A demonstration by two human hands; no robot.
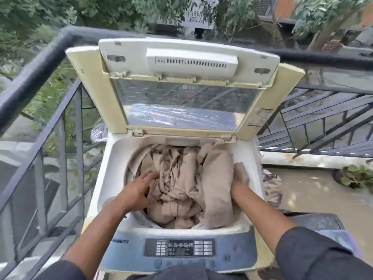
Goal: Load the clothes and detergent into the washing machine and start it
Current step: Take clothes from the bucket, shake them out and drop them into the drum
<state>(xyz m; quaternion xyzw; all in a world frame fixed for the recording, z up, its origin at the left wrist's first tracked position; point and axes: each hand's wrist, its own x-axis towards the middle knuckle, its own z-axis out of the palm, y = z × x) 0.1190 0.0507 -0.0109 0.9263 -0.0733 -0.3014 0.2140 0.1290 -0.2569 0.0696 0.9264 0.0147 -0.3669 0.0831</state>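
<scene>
Nearest, the control panel fronts a washing machine with its lid raised. At left, the left hand presses flat, fingers straight, on beige clothes filling the drum. At right, the right hand grips a fold of them.

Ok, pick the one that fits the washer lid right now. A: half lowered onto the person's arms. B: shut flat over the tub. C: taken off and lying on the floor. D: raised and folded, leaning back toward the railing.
D: the lid stands raised and folded behind the tub, by the railing, while both hands work on the beige clothes in the open washing machine.
</scene>
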